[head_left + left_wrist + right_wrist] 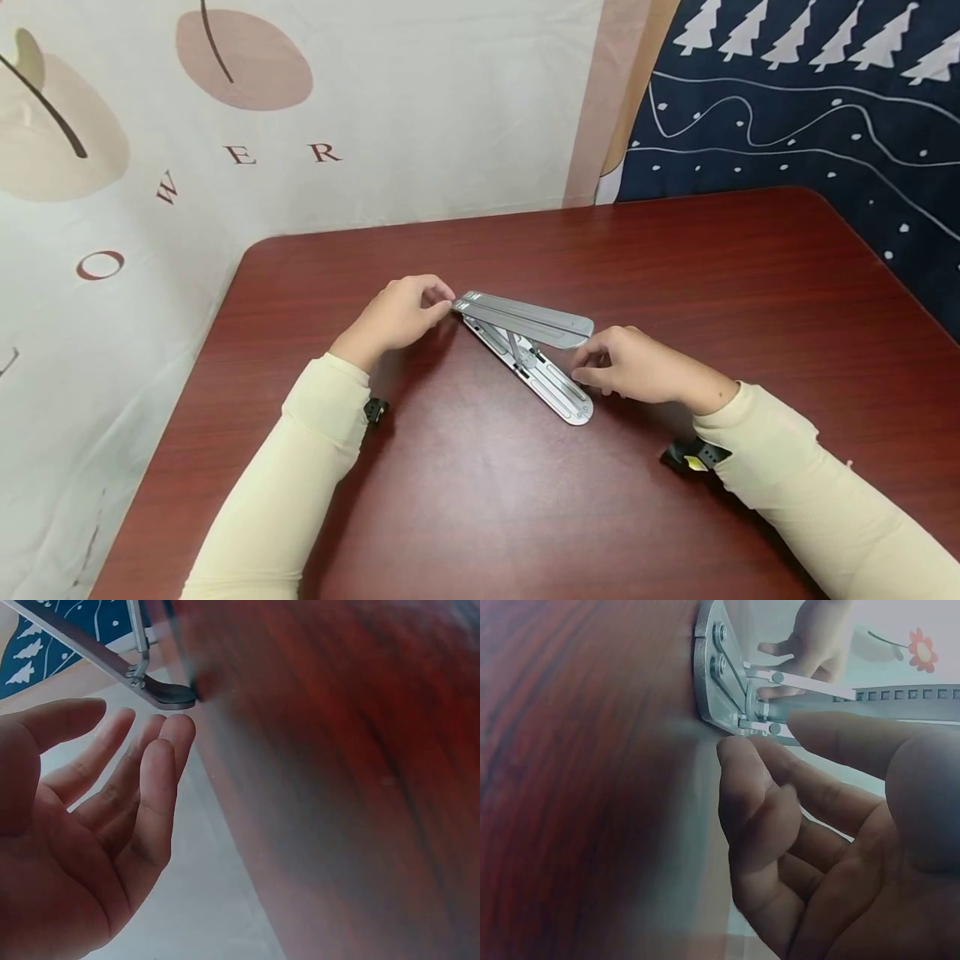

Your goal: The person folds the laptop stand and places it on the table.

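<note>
A grey metal folding laptop stand (525, 321) lies on the table, its upper plate tilted up over the slotted base (562, 396). Thin struts (515, 346) join the two parts. My left hand (397, 312) is at the stand's far left end, and in the left wrist view its loosely bent fingers (157, 772) are just short of the curved metal lip (176, 696). Beside the near right end is my right hand (633, 362). Close up in the right wrist view, its curved fingers (761, 825) and thumb are near the metal end (720, 667); contact is unclear.
The stand is on a reddish-brown wooden table (450, 517) with rounded corners. Behind it hang a pale printed cloth (450, 108) and, to the right, a dark blue cloth (787, 125) with white trees. Black straps (693, 456) sit on both wrists.
</note>
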The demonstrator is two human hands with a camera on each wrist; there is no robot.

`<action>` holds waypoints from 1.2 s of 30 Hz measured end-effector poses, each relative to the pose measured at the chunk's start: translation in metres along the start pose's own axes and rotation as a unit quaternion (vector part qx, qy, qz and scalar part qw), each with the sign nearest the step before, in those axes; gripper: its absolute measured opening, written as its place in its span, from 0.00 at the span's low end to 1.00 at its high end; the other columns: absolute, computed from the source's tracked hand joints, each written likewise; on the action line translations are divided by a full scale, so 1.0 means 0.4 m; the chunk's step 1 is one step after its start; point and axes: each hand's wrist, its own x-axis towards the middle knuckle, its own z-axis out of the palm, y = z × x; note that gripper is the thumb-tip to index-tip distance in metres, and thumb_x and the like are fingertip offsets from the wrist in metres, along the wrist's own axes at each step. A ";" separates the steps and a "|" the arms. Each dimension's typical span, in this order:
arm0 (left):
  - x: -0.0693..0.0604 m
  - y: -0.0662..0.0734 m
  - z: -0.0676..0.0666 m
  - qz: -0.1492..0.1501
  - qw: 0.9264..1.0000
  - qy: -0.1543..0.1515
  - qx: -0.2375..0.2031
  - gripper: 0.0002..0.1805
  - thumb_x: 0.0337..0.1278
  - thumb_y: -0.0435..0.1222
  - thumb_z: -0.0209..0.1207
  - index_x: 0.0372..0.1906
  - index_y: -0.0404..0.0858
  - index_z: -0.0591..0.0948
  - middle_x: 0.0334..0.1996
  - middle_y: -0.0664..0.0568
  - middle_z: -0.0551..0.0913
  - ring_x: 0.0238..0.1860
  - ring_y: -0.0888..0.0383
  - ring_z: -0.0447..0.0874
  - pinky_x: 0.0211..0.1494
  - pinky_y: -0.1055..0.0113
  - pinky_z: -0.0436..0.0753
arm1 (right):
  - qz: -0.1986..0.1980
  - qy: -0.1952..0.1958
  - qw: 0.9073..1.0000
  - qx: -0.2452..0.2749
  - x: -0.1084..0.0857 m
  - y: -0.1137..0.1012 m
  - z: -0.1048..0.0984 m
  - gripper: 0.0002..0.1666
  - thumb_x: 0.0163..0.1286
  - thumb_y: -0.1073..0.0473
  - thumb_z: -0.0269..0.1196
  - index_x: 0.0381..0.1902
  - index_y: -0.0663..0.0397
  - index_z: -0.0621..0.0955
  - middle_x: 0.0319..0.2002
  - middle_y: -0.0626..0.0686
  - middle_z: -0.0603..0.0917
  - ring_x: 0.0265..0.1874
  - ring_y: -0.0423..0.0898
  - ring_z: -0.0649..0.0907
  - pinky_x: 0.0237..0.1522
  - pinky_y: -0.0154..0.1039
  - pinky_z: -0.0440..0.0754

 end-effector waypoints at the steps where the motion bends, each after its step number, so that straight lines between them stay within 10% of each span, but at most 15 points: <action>1: 0.002 -0.001 0.001 -0.002 1.000 -0.005 -0.006 0.10 0.70 0.41 0.55 0.50 0.45 0.82 0.44 0.51 0.87 0.42 0.54 0.84 0.54 0.55 0.77 | 0.005 -0.001 1.000 0.005 0.000 0.001 -0.001 0.08 0.69 0.61 0.63 0.43 0.52 0.87 0.20 0.47 0.81 0.16 0.41 0.79 0.21 0.36 0.78; 36: 0.036 0.025 0.013 0.006 0.999 -0.046 -0.026 0.19 0.65 0.25 0.47 0.53 0.42 0.82 0.45 0.46 0.85 0.38 0.52 0.85 0.33 0.67 0.79 | -0.053 -0.055 0.996 0.035 0.002 0.005 0.018 0.11 0.68 0.62 0.63 0.46 0.59 0.86 0.27 0.49 0.84 0.17 0.40 0.80 0.20 0.32 0.75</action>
